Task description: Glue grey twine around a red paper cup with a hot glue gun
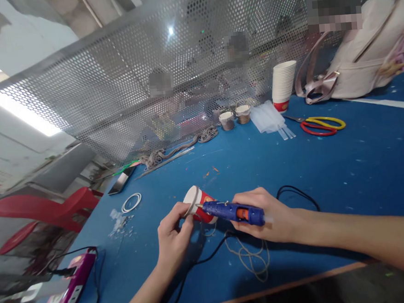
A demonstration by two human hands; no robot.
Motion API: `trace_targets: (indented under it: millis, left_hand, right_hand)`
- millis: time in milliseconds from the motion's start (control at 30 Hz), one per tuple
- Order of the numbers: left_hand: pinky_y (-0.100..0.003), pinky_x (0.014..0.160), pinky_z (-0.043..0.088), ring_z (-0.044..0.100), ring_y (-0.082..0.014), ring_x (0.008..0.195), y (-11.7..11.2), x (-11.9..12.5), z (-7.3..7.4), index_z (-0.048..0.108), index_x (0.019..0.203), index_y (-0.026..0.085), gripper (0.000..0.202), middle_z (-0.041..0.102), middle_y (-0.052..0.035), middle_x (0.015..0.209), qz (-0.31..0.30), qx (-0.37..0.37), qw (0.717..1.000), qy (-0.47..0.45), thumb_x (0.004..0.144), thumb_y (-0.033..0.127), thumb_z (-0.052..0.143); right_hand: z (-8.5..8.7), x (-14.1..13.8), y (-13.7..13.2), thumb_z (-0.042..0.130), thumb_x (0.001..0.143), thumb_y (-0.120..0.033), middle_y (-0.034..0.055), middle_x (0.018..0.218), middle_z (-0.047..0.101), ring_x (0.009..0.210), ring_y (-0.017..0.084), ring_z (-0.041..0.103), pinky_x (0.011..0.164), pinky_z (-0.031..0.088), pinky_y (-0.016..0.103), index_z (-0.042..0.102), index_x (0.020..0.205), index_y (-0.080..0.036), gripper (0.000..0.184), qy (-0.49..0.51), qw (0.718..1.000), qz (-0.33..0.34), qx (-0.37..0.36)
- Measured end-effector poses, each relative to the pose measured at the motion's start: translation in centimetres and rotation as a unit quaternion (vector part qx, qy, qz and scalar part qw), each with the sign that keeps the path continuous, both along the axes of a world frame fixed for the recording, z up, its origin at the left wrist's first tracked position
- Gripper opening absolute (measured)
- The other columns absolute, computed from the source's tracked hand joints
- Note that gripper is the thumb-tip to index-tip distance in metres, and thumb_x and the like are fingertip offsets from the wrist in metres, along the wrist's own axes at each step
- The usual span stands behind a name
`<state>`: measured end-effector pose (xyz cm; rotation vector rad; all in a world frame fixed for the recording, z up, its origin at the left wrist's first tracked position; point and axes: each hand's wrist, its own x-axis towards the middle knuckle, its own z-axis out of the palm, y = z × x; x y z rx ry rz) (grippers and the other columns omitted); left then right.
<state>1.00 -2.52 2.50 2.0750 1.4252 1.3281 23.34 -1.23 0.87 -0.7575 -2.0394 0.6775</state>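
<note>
Centre-lower frame, on the blue table. A red-and-white paper cup lies on its side between the two hands.

- Left hand: comes up from the lower edge; fingertips grasp the cup at the rim of its white round end, from the lower left.
- Right hand: enters from the right, closed around the grip of a blue glue gun with an orange trigger.
- Cup axis: runs from upper left to lower right, white end toward the upper left. The other end is hidden behind the gun, so I cannot tell whether it is open.
- Gun axis: nearly level across the frame, sloping slightly down to the right. The nozzle points left and its tip sits against the cup's side, just behind the white end.
- A black cord loops on the table behind the right wrist. A loop of pale string lies below the gun.

Surroundings, all well apart from the hands:
- Left: a white ring, a phone and a pink power strip.
- Top: a bundle of twine and two small wrapped cups.
- Upper right: clear glue sticks, a stack of paper cups, scissors and a pale bag.

A perforated metal screen borders the far edge of the table. Nothing lies between the hands and the cup.
</note>
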Motion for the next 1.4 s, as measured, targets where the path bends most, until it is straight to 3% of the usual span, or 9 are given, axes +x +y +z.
trace_targets:
  millis: [200,533,667,867,1067,1400]
  left_hand:
    - [-0.021,0.057,0.046,0.056,-0.0123,0.058,0.0,-0.2,-0.1,0.066,0.069,0.018,0.015,0.063,0.0016,0.063,0.0,0.0,1.0,-0.003,0.075,0.017,0.052]
    - [-0.023,0.057,0.045,0.054,-0.0134,0.058,0.1,-0.3,-0.7,0.062,0.071,0.018,0.009,0.061,0.001,0.063,0.029,-0.01,0.999,-0.015,0.073,0.021,0.054]
    - [-0.022,0.057,0.046,0.055,-0.0133,0.059,0.1,-0.5,-0.9,0.06,0.069,0.018,0.007,0.061,0.0011,0.063,0.03,-0.011,0.999,-0.036,0.073,0.021,0.055]
    - [-0.022,0.056,0.046,0.056,-0.013,0.059,0.2,-0.3,-0.8,0.058,0.067,0.018,0.007,0.061,0.0011,0.063,0.038,-0.015,0.998,-0.057,0.072,0.022,0.056]
    - [-0.022,0.055,0.045,0.054,-0.0129,0.057,-0.1,0.4,-0.6,0.058,0.067,0.018,0.01,0.059,0.0015,0.061,0.049,-0.036,0.998,-0.033,0.074,0.025,0.055]
    - [-0.022,0.055,0.043,0.052,-0.0119,0.055,-0.5,1.6,-0.9,0.056,0.062,0.019,0.018,0.058,0.0023,0.058,0.018,0.012,0.999,0.033,0.079,0.024,0.055]
  right_hand:
    - [0.0,0.1,0.5,0.059,0.076,-0.023,-0.0026,0.054,0.05,0.047,0.008,0.039,0.049,0.032,0.021,0.053,0.063,-0.017,0.016,0.005,0.998,-0.047,-0.053]
    - [-0.2,-0.2,-0.4,0.06,0.075,-0.023,-0.0028,0.057,0.051,0.047,0.008,0.039,0.048,0.031,0.021,0.05,0.066,-0.017,0.014,0.007,1.0,0.005,0.006]
    - [-0.2,0.0,0.2,0.061,0.074,-0.022,-0.0046,0.054,0.048,0.047,0.007,0.036,0.047,0.03,0.021,0.051,0.063,-0.017,0.016,0.021,0.999,-0.036,-0.034]
    - [0.8,-0.1,0.2,0.059,0.078,-0.024,-0.0043,0.055,0.046,0.049,0.008,0.038,0.046,0.032,0.022,0.051,0.062,-0.017,0.018,0.091,0.988,-0.04,-0.116]
    - [0.1,-1.1,-0.3,0.061,0.081,-0.023,-0.0045,0.067,0.049,0.056,0.009,0.042,0.053,0.038,0.022,0.05,0.081,-0.018,0.012,0.192,0.972,-0.016,-0.138]
    - [-1.1,-4.0,-0.6,0.066,0.079,-0.023,-0.0016,0.078,0.054,0.067,0.012,0.049,0.066,0.042,0.025,0.049,0.092,-0.018,0.021,0.194,0.976,0.004,-0.1]
